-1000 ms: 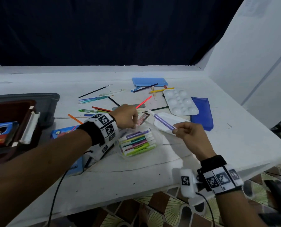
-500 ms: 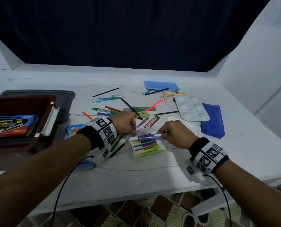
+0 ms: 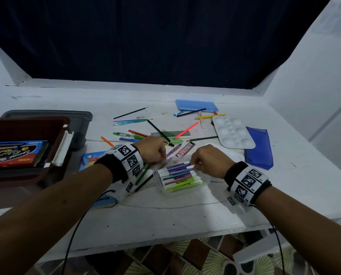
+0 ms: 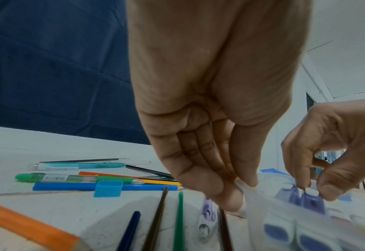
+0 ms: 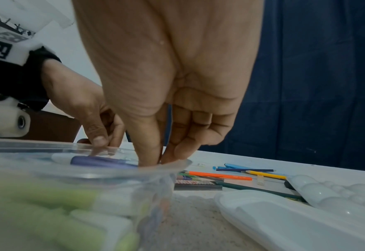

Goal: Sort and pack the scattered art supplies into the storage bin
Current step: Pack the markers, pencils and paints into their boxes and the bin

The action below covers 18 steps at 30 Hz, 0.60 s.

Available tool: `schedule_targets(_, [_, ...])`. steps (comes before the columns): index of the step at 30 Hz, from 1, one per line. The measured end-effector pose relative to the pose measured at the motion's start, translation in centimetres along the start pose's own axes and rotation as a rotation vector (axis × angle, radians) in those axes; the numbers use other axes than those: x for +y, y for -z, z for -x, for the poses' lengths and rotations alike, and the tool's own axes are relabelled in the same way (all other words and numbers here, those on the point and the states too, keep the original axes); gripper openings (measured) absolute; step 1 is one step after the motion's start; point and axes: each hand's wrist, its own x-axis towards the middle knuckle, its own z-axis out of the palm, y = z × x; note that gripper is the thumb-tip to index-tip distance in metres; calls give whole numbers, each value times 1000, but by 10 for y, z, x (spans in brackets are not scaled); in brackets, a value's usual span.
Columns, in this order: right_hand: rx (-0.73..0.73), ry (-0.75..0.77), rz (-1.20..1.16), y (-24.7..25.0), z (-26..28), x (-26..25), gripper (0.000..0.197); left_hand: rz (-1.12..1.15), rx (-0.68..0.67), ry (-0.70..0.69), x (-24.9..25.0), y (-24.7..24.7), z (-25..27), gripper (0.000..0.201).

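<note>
A clear plastic marker case (image 3: pixel 185 184) holding several coloured markers lies on the white table (image 3: pixel 165 215) near its front. My left hand (image 3: pixel 161 159) pinches the case's left rim between thumb and fingers; the left wrist view shows this pinch (image 4: pixel 241 190) on the clear case (image 4: pixel 284 214). My right hand (image 3: pixel 193 165) pinches the white end of a purple marker (image 3: pixel 177 167), which lies on top of the others. In the right wrist view my right hand (image 5: pixel 159 161) reaches inside the case (image 5: pixel 112 176) at the purple marker (image 5: pixel 100 161). A dark red storage bin (image 3: pixel 26 124) stands at far left.
The bin holds a boxed pen set (image 3: pixel 12 153), and a grey lid (image 3: pixel 82 118) lies behind it. Loose pencils and pens (image 3: pixel 137 133) are scattered behind the hands. A white palette (image 3: pixel 233 132), a blue pouch (image 3: pixel 259 149) and a white lid (image 3: pixel 231 155) lie at right.
My right hand brought the purple marker leftward from above the white lid and laid it on the markers in the case. My left hand stayed at the case's rim.
</note>
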Motion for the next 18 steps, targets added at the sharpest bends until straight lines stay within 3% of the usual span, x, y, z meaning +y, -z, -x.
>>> schedule_targets(12, [35,34,-18,-4,4,4,16,18,-39,-2,-4,-3,-8,17])
schedule_targets(18, [75,57,-159,0,7,15,9,38,-45,-13,1,2,-22,17])
